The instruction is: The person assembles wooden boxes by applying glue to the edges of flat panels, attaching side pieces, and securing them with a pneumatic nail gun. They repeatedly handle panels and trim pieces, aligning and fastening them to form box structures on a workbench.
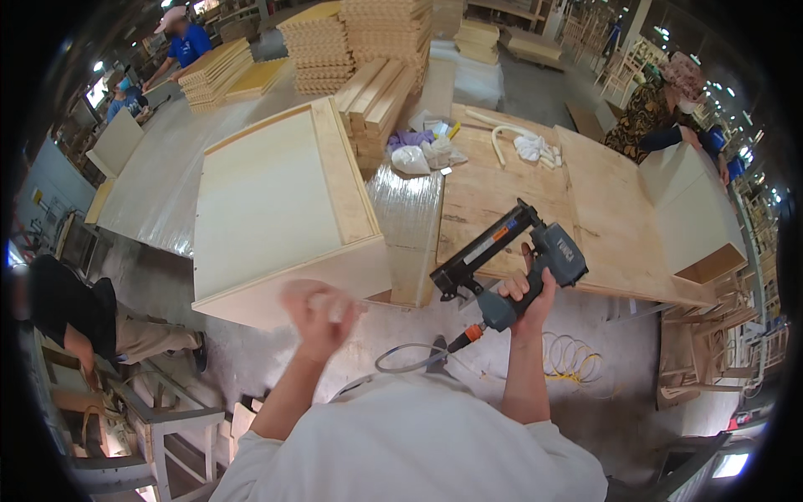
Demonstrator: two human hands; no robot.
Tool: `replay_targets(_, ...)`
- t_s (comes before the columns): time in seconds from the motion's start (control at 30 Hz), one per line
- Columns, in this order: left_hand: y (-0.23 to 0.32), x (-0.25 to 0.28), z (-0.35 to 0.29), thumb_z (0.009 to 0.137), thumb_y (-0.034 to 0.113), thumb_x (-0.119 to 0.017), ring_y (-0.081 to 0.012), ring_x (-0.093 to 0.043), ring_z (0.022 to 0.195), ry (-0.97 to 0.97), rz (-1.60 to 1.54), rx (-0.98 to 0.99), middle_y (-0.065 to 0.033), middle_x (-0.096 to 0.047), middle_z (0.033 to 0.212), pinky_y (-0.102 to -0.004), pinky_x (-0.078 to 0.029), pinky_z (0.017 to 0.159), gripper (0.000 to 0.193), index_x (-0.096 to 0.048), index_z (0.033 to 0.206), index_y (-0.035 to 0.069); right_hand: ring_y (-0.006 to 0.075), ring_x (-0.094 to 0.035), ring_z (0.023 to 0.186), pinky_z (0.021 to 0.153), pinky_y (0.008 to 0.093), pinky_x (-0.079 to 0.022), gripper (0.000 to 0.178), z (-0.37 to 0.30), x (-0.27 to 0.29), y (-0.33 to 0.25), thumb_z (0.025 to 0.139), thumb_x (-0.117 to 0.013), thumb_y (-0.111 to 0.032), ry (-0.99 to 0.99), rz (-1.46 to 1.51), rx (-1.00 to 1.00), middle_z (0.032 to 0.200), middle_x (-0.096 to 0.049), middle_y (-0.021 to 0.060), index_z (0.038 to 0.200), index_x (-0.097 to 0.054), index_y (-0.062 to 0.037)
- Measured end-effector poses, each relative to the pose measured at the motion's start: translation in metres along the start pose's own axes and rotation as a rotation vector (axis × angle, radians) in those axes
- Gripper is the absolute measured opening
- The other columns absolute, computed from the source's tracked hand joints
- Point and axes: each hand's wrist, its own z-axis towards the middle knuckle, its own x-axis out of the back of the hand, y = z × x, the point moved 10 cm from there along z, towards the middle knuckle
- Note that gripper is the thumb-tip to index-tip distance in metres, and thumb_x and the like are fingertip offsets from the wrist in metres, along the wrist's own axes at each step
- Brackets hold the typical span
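Note:
My right hand (529,293) is wrapped round the grip of a black-and-grey pneumatic nail gun (559,251), held up in front of me. Its long magazine (485,251) points to the left. From an orange fitting at the handle's lower end, an air hose (401,356) loops away. My left hand (322,316) is raised beside the near side of a large wooden cabinet box (268,192); motion blurs its fingers, so I cannot tell whether it holds anything. The box lies on the table with its pale panel facing up, framed by wood strips.
Wooden bars (372,96) and stacked boards (314,46) stand behind the box. Bags and cloths (422,155) lie near the plywood tabletop (502,192). A co-worker (661,109) at right handles another box (694,201). Other people work at left. A coiled hose (573,360) lies on the floor.

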Motion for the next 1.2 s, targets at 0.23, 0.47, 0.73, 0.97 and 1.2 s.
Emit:
replay_targets(0.23,0.075,-0.166,0.023,0.070,0.024,-0.077,-0.0286,-0.051,0.093,-0.405,-0.125,-0.034,-0.0067,-0.056,0.099,-0.0407,-0.042,0.079,0.036,-0.063,0.100,0.010,0.0128,-0.041,0.053,0.064,0.0328,-0.039,0.049,0.054,0.022,0.018,0.088,-0.051,-0.039,0.028,0.133,-0.205,0.059,-0.039,-0.0015,0.129,-0.047,-0.0148)
replay_targets(0.47,0.058,-0.247,0.018,0.069,0.023,-0.079,-0.0294,-0.047,0.088,-0.548,-0.402,0.023,-0.0105,-0.052,0.095,-0.0395,-0.044,0.074,0.037,-0.060,0.097,0.009,0.0116,-0.044,0.054,0.066,0.0333,-0.042,0.040,0.090,0.063,0.029,0.087,-0.050,-0.038,0.085,0.315,-0.344,0.060,-0.040,-0.0020,0.121,-0.053,-0.0151)
replay_targets(0.73,0.053,-0.310,-0.006,0.061,0.023,-0.083,-0.0291,-0.047,0.082,-0.561,-0.238,0.132,-0.0075,-0.054,0.086,-0.0384,-0.040,0.074,0.046,-0.056,0.096,0.009,0.0134,-0.046,0.054,0.067,0.0360,-0.045,0.030,0.139,0.108,0.011,0.088,-0.051,-0.035,0.111,0.282,-0.338,0.061,-0.041,-0.0010,0.111,-0.054,-0.0166)
replay_targets(0.97,-0.009,-0.342,-0.033,0.087,0.029,-0.064,-0.0238,-0.055,0.062,-0.937,-0.237,0.680,-0.0107,-0.056,0.064,-0.0365,-0.043,0.062,0.027,-0.062,0.087,0.002,0.0142,-0.045,0.053,0.064,0.0385,-0.047,0.028,0.185,0.182,-0.021,0.089,-0.051,-0.036,0.205,0.240,-0.335,0.059,-0.041,-0.0002,0.105,-0.057,-0.0146)
replay_targets(1.2,-0.104,-0.457,0.032,0.086,0.019,-0.062,-0.0283,-0.062,0.074,-0.669,-0.164,0.646,-0.0149,-0.064,0.078,-0.0361,-0.047,0.067,0.021,-0.065,0.095,0.000,0.0143,-0.045,0.054,0.065,0.0370,-0.045,0.046,0.190,0.189,-0.021,0.090,-0.050,-0.039,0.064,0.190,-0.305,0.061,-0.041,0.0001,0.126,-0.049,-0.0105)
